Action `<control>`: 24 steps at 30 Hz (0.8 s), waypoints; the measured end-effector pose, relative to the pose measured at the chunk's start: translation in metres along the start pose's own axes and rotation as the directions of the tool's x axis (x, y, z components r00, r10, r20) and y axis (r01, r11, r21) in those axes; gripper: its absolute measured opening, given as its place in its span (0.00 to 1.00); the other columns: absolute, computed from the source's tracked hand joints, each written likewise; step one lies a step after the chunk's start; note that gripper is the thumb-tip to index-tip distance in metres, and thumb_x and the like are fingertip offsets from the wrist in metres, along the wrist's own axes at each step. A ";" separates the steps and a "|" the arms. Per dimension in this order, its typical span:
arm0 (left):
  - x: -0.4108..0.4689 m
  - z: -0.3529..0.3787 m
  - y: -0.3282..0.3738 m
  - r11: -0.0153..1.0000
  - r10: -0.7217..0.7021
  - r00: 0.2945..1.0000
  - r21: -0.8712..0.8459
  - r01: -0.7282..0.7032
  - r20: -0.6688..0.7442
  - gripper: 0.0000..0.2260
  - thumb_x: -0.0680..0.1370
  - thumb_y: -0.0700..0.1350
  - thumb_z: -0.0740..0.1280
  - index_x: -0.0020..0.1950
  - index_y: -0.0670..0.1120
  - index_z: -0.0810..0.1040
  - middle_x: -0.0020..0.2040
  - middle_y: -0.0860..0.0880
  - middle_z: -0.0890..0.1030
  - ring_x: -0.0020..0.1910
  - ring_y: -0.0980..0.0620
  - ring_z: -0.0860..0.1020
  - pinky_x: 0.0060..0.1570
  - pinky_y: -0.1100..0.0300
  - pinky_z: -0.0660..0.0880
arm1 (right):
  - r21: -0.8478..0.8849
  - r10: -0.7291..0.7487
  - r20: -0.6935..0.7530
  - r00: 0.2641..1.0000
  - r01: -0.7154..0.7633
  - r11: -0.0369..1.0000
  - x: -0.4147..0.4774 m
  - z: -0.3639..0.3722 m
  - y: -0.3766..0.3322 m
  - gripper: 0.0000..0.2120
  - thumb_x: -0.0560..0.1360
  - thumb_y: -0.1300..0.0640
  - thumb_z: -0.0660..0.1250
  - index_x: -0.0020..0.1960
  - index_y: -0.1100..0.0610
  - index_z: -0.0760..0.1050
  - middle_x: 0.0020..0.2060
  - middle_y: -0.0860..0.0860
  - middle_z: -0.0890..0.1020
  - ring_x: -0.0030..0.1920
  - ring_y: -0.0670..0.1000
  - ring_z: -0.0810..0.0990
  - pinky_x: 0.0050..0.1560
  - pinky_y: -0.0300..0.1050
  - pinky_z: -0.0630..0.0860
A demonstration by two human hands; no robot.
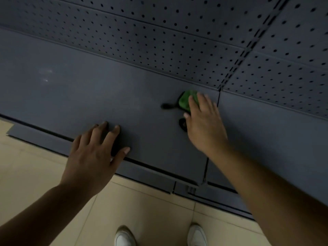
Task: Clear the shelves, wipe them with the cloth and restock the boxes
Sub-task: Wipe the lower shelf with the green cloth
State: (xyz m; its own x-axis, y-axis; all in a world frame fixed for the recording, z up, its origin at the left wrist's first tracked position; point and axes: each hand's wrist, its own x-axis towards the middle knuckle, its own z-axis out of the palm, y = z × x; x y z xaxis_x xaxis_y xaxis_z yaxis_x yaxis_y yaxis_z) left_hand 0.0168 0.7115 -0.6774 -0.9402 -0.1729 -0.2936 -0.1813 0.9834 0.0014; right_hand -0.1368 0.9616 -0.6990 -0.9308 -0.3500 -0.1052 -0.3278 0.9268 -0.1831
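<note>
As the left hand (94, 153) rests splayed on the shelf (71, 96), the right hand (204, 125) — flat-fingered — presses the cloth (185, 101).

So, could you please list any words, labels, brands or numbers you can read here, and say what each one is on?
None: there is no readable text anywhere in this view.
The grey shelf, the perforated back panel, the green cloth under the right hand and the white shoes show no print, label or number.
</note>
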 end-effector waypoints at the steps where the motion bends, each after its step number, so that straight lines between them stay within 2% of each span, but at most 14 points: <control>1: 0.000 0.000 0.000 1.000 0.000 1.000 0.003 0.000 -0.004 0.34 0.80 0.66 0.46 0.78 0.47 0.65 0.75 0.39 0.69 0.73 0.35 0.67 0.69 0.37 0.68 | -0.008 0.034 -0.020 0.999 -0.034 0.999 0.016 -0.002 0.002 0.28 0.86 0.49 0.51 0.82 0.60 0.53 0.80 0.60 0.56 0.80 0.61 0.54 0.80 0.56 0.52; 3: 0.001 0.000 0.000 1.000 0.003 1.000 0.001 -0.003 -0.015 0.33 0.81 0.66 0.46 0.78 0.47 0.65 0.74 0.39 0.70 0.73 0.35 0.68 0.68 0.38 0.68 | -0.005 0.091 -0.029 0.995 -0.091 0.996 0.044 -0.007 0.002 0.27 0.86 0.49 0.51 0.81 0.60 0.54 0.77 0.61 0.58 0.77 0.62 0.58 0.78 0.55 0.56; 8: 0.001 0.004 -0.002 1.000 0.007 1.000 0.000 -0.007 -0.010 0.33 0.81 0.65 0.47 0.78 0.46 0.66 0.74 0.38 0.70 0.73 0.35 0.68 0.69 0.37 0.68 | 0.007 0.143 -0.016 0.990 -0.143 0.990 0.072 -0.003 -0.016 0.26 0.86 0.50 0.51 0.81 0.61 0.55 0.76 0.61 0.60 0.76 0.62 0.58 0.80 0.55 0.51; 10: 0.001 0.006 -0.002 1.000 0.012 1.000 0.000 -0.012 -0.011 0.33 0.81 0.65 0.47 0.78 0.46 0.66 0.74 0.38 0.70 0.73 0.35 0.68 0.69 0.37 0.68 | 0.020 0.082 -0.002 0.997 -0.082 0.996 0.068 0.003 -0.033 0.26 0.86 0.50 0.51 0.81 0.61 0.55 0.77 0.61 0.59 0.76 0.62 0.57 0.79 0.54 0.52; 12: 0.002 0.006 -0.004 1.000 0.020 1.000 -0.009 -0.020 -0.023 0.33 0.81 0.65 0.48 0.77 0.46 0.67 0.74 0.38 0.70 0.72 0.35 0.69 0.68 0.37 0.69 | 0.020 -0.043 -0.023 0.999 0.044 0.999 0.060 0.009 -0.058 0.26 0.85 0.51 0.54 0.80 0.60 0.58 0.76 0.60 0.61 0.74 0.62 0.61 0.77 0.55 0.55; 17: 0.003 0.004 -0.005 0.999 0.044 0.998 -0.019 -0.045 -0.048 0.32 0.81 0.64 0.50 0.76 0.45 0.69 0.73 0.38 0.71 0.72 0.35 0.69 0.66 0.38 0.69 | 0.112 -0.339 -0.014 0.941 0.339 0.934 -0.001 0.023 -0.100 0.27 0.82 0.54 0.62 0.79 0.59 0.63 0.76 0.58 0.65 0.77 0.60 0.61 0.80 0.59 0.53; 21: 0.002 0.004 -0.006 0.998 0.057 0.997 -0.019 -0.058 -0.044 0.32 0.81 0.63 0.49 0.76 0.44 0.69 0.73 0.37 0.72 0.71 0.34 0.70 0.66 0.38 0.70 | 0.178 -0.414 -0.006 0.910 0.408 0.895 -0.070 0.021 -0.091 0.30 0.77 0.58 0.70 0.77 0.57 0.67 0.76 0.55 0.68 0.77 0.57 0.63 0.80 0.55 0.56; 24: 0.002 0.004 -0.008 0.998 0.065 0.997 -0.020 -0.066 -0.047 0.33 0.81 0.65 0.48 0.77 0.45 0.69 0.73 0.38 0.72 0.71 0.35 0.70 0.67 0.38 0.70 | 0.206 -0.402 0.012 0.916 0.391 0.897 -0.099 0.019 -0.071 0.31 0.72 0.60 0.71 0.74 0.54 0.71 0.74 0.51 0.71 0.75 0.53 0.66 0.75 0.55 0.66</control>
State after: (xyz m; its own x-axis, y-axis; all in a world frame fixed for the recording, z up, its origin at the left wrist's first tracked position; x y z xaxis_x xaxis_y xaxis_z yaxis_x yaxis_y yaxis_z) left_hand 0.0176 0.7034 -0.6820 -0.9626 -0.1109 -0.2473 -0.1246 0.9914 0.0401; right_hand -0.0180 0.9279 -0.6937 -0.7187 -0.6945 -0.0345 -0.6248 0.6667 -0.4064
